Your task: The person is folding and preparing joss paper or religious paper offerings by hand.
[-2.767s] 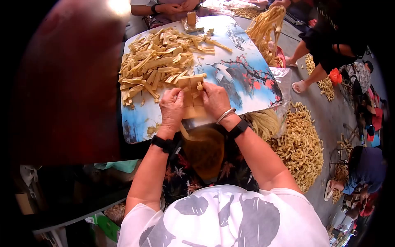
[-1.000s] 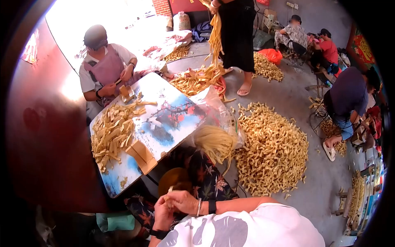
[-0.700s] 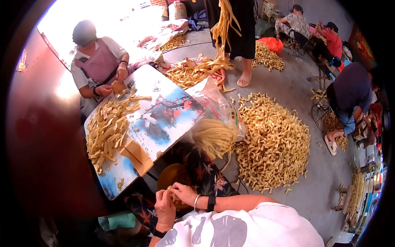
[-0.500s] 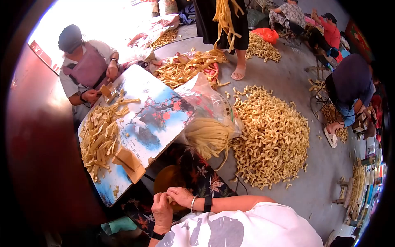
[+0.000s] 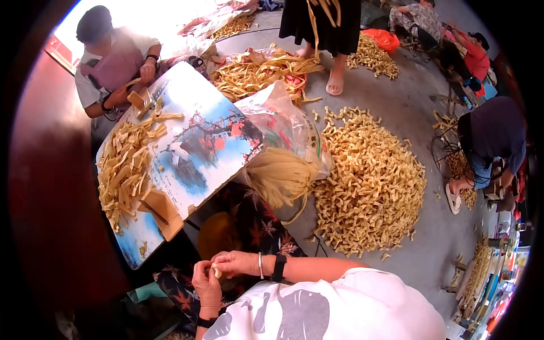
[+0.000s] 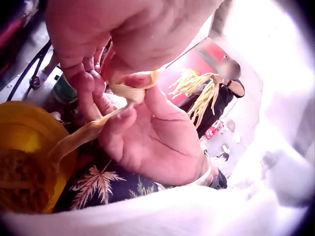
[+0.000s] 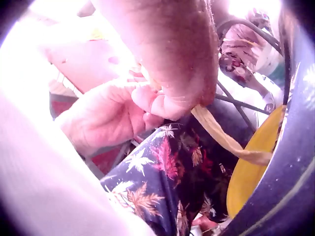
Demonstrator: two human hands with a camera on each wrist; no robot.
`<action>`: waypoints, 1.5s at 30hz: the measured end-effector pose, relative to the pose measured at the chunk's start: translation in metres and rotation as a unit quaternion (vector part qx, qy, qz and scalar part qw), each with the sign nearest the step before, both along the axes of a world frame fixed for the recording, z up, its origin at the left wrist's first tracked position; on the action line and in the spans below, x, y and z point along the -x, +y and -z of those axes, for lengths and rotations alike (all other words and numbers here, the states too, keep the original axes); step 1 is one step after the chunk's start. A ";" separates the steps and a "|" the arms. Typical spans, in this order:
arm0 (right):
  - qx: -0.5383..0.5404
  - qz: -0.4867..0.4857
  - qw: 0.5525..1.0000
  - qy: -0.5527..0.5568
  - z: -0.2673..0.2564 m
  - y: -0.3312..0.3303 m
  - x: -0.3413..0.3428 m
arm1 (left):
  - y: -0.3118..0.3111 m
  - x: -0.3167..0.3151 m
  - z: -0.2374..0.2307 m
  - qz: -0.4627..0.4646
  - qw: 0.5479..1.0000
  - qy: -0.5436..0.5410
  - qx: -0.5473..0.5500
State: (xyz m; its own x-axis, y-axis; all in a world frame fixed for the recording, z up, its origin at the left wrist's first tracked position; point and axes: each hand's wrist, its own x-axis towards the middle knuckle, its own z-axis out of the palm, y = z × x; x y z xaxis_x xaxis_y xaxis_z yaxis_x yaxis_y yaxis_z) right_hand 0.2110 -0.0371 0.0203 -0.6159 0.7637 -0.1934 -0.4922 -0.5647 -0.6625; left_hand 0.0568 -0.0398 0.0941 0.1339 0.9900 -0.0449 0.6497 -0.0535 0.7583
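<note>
Both hands are together low over the lap, below the table's near edge. A pale yellow flat strip is looped into a small fold between the fingertips in the left wrist view, and its tail runs down into a yellow bucket. My left hand pinches the strip from one side; my right hand, with a bangle at its wrist, pinches it from the other. In the right wrist view the strip's tail hangs from under the right hand, which hides the fold. An L-shaped wooden block stands at the table's near edge.
Cut strips are heaped on the painted table. Beside it lie a bundle of long strips, a plastic bag and a large floor pile of knotted pieces. A person sits across the table.
Both hands have moved from the wooden block on the table down to the lap, where they work the strip. The block stays on the table. The head view has swung right.
</note>
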 end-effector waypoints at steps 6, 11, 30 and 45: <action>-0.082 0.081 0.982 -0.147 -0.001 0.009 0.013 | 0.001 0.008 -0.002 -0.100 0.961 -0.214 0.145; -0.104 0.117 0.963 -0.221 -0.028 0.006 0.010 | 0.005 0.006 -0.002 -0.016 0.998 -0.051 0.018; -0.360 0.224 0.751 -0.506 -0.041 0.012 0.039 | 0.018 0.039 0.013 -0.126 0.866 -0.426 0.229; -0.358 0.244 0.752 -0.498 -0.040 0.038 0.065 | 0.005 0.053 0.013 -0.025 0.983 -0.183 -0.019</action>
